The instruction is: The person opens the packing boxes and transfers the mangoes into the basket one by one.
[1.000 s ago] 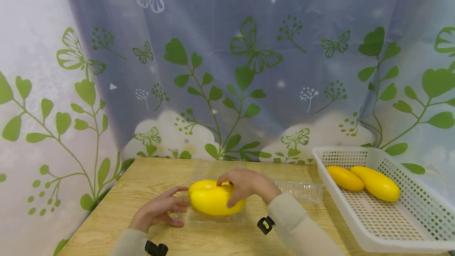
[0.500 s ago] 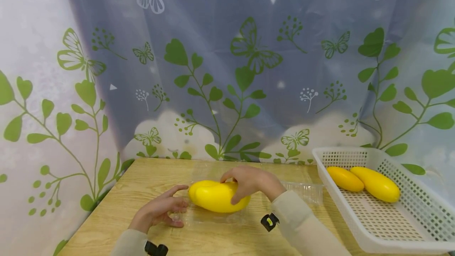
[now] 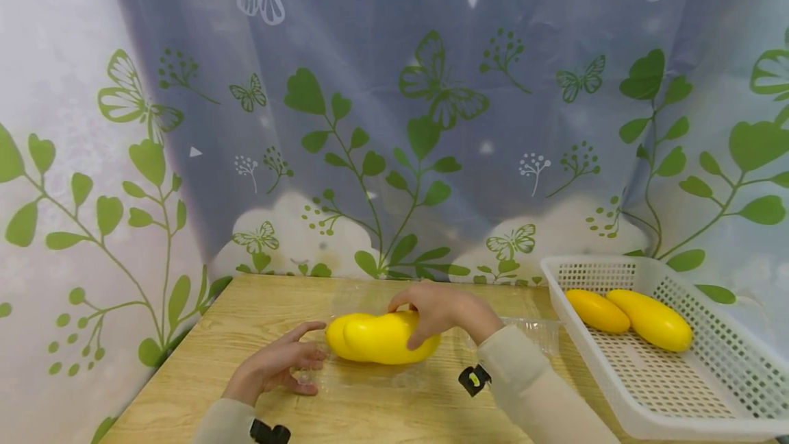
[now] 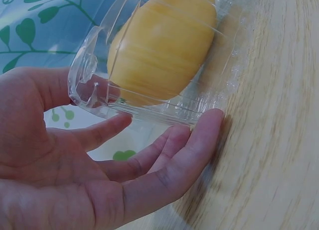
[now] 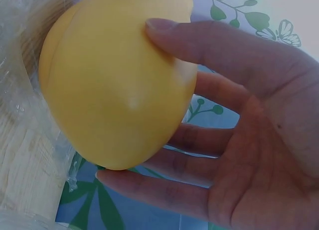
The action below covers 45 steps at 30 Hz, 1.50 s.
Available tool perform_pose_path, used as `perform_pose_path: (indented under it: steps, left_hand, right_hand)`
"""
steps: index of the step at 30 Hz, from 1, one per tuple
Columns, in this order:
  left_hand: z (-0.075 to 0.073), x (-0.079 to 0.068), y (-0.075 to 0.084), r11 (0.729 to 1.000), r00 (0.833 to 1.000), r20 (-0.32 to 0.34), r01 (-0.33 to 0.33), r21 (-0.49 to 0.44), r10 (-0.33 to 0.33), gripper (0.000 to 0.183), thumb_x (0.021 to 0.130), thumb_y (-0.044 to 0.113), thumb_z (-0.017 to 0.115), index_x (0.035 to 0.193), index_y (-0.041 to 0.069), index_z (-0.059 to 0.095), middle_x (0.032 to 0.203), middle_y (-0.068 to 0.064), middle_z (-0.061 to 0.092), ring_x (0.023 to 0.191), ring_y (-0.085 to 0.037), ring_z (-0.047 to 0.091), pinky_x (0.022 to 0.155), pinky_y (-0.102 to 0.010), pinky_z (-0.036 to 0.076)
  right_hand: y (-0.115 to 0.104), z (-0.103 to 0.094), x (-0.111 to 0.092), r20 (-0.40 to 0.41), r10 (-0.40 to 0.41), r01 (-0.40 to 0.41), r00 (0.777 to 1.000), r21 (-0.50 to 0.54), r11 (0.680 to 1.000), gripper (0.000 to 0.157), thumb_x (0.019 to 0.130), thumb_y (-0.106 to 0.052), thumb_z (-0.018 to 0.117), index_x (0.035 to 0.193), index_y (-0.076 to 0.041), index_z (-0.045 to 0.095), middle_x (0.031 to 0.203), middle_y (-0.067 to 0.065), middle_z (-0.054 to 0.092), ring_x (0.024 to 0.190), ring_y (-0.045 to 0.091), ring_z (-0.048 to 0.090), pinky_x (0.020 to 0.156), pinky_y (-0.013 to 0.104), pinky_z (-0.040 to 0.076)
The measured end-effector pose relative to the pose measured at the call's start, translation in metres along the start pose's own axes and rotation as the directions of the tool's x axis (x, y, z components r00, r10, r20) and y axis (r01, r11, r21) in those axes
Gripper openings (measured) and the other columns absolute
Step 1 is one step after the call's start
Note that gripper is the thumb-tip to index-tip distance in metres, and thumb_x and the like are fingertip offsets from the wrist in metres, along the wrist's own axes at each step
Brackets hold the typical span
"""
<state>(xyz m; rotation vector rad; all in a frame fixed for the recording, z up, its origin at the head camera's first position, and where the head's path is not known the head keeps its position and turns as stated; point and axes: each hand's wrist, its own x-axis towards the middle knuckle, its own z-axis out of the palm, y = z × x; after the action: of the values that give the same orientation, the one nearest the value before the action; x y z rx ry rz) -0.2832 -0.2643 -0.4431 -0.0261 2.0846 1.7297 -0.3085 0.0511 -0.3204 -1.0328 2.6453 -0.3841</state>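
My right hand (image 3: 434, 314) grips a smooth yellow mango (image 3: 391, 341) by its right end, thumb on the near side and fingers on the far side. This mango is over a clear plastic box (image 3: 370, 380) on the table. A second yellow mango (image 4: 169, 46) lies inside the box, partly hidden behind the held one in the head view. At the left end of the box, my left hand (image 3: 271, 365) holds the wall, with a finger (image 4: 104, 133) against the plastic corner and the others curled along the side.
On the right stands a white perforated basket (image 3: 684, 386) with two yellow mangoes, a smaller one (image 3: 596, 312) and a longer one (image 3: 649, 319). More clear ribbed plastic (image 3: 536, 334) lies between box and basket. A patterned curtain (image 3: 456, 177) hangs behind the wooden table (image 3: 246, 307).
My right hand has shifted slightly right and away from me with the mango, uncovering more of the left end of the mango behind it. My left hand has stayed put.
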Motion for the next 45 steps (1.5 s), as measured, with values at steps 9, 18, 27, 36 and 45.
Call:
perform_pose_path:
  steps: [9,18,27,36,45]
  left_hand:
    - [0.001,-0.001,-0.001,1.0,1.0,-0.007,0.011,0.001,-0.011,0.07,0.098,0.011,0.054,0.162,0.012,0.025,0.142,-0.034,0.047,0.128,-0.042,0.055,0.077,-0.049,0.066]
    - [0.001,0.0,-0.001,1.0,1.0,0.0,0.007,0.014,-0.007,0.069,0.1,0.013,0.054,0.162,0.013,0.025,0.145,-0.036,0.046,0.13,-0.044,0.055,0.077,-0.049,0.066]
    - [0.001,0.002,0.0,1.0,1.0,-0.013,0.017,0.005,-0.017,0.067,0.1,0.012,0.053,0.161,0.014,0.027,0.144,-0.035,0.045,0.129,-0.042,0.055,0.077,-0.05,0.066]
    - [0.003,0.002,0.002,1.0,1.0,-0.017,0.019,0.006,-0.019,0.067,0.1,0.012,0.054,0.161,0.013,0.027,0.141,-0.033,0.046,0.128,-0.042,0.054,0.077,-0.05,0.066]
    - [0.002,0.003,-0.001,1.0,0.999,-0.032,0.019,0.002,-0.019,0.067,0.099,0.011,0.054,0.161,0.014,0.028,0.14,-0.033,0.046,0.128,-0.041,0.054,0.077,-0.05,0.066]
  right_hand:
    - [0.001,-0.007,-0.005,0.005,0.001,0.0,1.0,-0.031,1.0,0.059,0.081,-0.024,0.087,0.136,-0.018,0.066,0.136,0.003,0.066,0.12,0.027,0.063,0.1,0.044,0.056]
    - [0.002,-0.01,-0.011,-0.024,-0.021,0.019,0.999,-0.05,0.999,0.059,0.078,-0.023,0.088,0.133,-0.016,0.067,0.133,0.003,0.068,0.117,0.027,0.065,0.099,0.045,0.057]
    - [0.004,-0.014,-0.016,-0.024,-0.001,0.0,1.0,-0.058,0.998,0.058,0.08,-0.024,0.087,0.133,-0.018,0.066,0.13,0.006,0.068,0.115,0.027,0.064,0.096,0.046,0.057]
    - [0.008,-0.012,-0.018,-0.028,0.0,-0.001,1.0,-0.054,0.999,0.058,0.079,-0.025,0.088,0.133,-0.018,0.066,0.128,0.006,0.068,0.115,0.027,0.063,0.095,0.046,0.057]
    - [0.009,-0.013,-0.019,-0.022,-0.007,0.007,1.0,-0.036,0.999,0.059,0.08,-0.026,0.088,0.134,-0.017,0.066,0.131,0.006,0.067,0.118,0.029,0.063,0.098,0.047,0.057]
